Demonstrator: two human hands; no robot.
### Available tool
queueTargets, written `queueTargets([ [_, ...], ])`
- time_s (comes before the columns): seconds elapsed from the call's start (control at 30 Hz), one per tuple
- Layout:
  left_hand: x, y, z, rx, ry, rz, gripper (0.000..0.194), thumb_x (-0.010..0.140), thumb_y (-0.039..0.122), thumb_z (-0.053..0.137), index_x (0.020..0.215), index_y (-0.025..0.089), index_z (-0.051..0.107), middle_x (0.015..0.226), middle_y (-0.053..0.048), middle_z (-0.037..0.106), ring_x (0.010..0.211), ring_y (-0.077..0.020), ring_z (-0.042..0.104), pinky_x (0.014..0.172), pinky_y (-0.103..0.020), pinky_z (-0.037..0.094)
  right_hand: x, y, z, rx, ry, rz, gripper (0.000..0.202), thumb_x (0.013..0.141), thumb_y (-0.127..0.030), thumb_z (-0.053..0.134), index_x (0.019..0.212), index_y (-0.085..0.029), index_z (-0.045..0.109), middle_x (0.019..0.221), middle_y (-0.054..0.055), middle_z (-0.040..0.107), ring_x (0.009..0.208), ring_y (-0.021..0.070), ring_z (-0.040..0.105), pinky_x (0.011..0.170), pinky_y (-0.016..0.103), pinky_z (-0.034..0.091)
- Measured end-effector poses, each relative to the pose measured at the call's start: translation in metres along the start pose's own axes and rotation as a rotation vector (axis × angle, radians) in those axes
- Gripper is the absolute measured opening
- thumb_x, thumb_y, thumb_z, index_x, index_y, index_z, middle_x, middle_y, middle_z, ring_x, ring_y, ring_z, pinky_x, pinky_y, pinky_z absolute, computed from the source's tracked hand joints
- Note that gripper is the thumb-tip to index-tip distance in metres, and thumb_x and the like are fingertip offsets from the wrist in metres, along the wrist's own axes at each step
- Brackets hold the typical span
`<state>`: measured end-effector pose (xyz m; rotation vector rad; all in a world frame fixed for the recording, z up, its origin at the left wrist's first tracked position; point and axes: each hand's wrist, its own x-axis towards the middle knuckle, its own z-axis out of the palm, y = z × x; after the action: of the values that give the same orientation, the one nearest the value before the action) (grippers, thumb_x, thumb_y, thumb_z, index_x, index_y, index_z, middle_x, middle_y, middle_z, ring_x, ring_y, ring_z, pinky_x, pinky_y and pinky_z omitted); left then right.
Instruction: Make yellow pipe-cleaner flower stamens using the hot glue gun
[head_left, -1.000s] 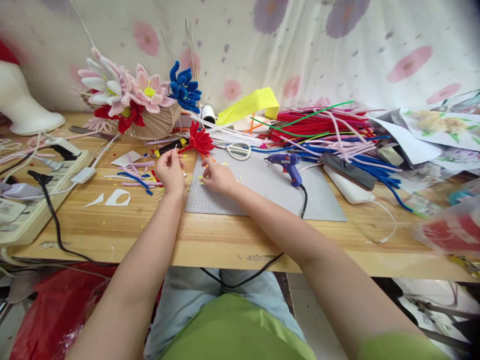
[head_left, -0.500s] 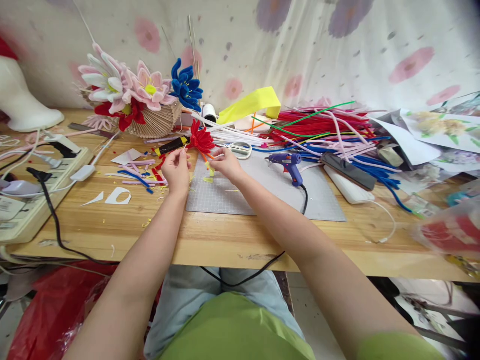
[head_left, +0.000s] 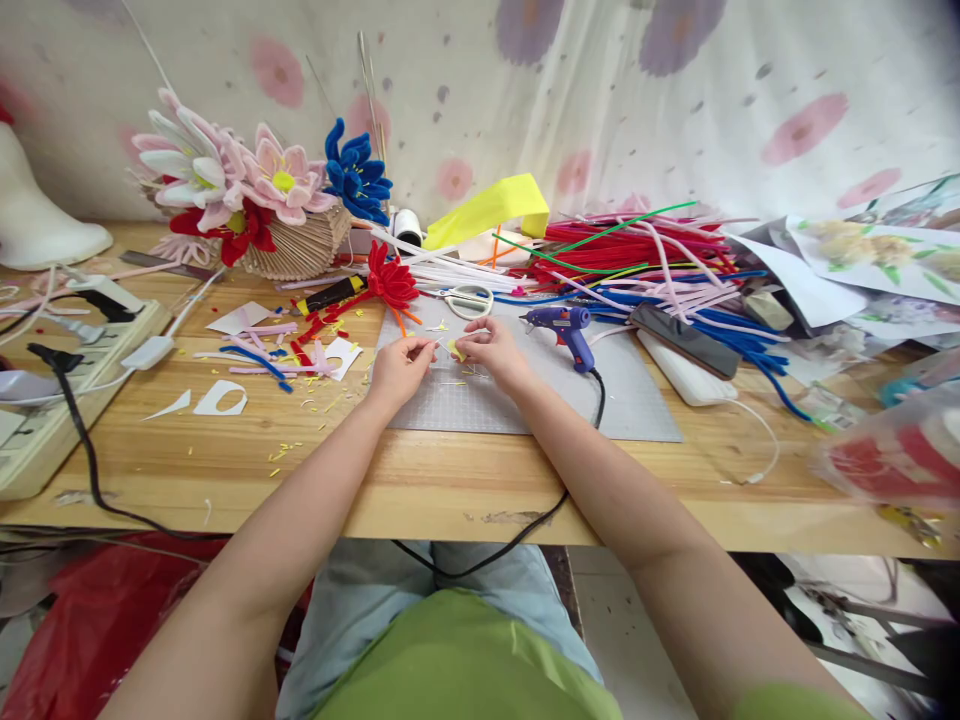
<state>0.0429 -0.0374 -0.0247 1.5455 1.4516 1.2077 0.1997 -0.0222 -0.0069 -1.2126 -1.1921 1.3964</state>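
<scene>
Yellow piece (head_left: 456,350) sitting at fingertips of right hand (head_left: 493,352), which is pinching it; looking light, soft, probably creasing easily, edges best for hold. Left hand (head_left: 403,370) pinching thin white strand (head_left: 440,341), near right hand.

Bright, diffuse light, stretched edges, blurry far right (defocus, perhaps).

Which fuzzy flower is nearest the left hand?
The lone red flower by the scissors, past the left hand; the other flowers, one also red, sit farther back.
</scene>
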Motion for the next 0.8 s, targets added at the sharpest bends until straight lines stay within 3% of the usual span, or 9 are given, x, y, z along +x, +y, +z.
queueTargets([
  [0.13,0.002,-0.004,0.000,-0.033,-0.028,-0.053,0.018,0.072,0.032,0.062,0.078,0.017,0.070,0.063,0.000,0.066,0.047,-0.0086,0.053,0.049,-0.020,0.040,0.008,0.013,0.005,0.013,0.021,-0.072,0.031,0.063,-0.020,0.063,0.084,-0.021,0.040,0.064,-0.007,0.063,0.053,0.0084,0.059,0.057,0.022,0.046],
  [0.3,0.001,-0.002,0.003,-0.059,-0.070,-0.082,0.017,0.071,0.033,0.063,0.073,0.017,0.068,0.061,0.000,0.065,0.044,-0.0080,0.051,0.047,-0.020,0.040,0.011,0.020,0.007,0.006,0.017,-0.061,0.031,0.063,-0.022,0.064,0.083,-0.021,0.041,0.067,-0.006,0.064,0.054,0.0078,0.059,0.060,0.023,0.047],
  [0.8,0.005,-0.005,0.005,-0.163,-0.061,-0.164,0.022,0.070,0.037,0.064,0.074,0.016,0.067,0.058,0.002,0.061,0.041,-0.0061,0.049,0.044,-0.019,0.041,0.005,0.014,0.011,0.179,0.042,0.048,0.034,0.062,-0.020,0.068,0.084,-0.021,0.043,0.071,-0.004,0.064,0.062,0.0094,0.062,0.055,0.020,0.047],
])
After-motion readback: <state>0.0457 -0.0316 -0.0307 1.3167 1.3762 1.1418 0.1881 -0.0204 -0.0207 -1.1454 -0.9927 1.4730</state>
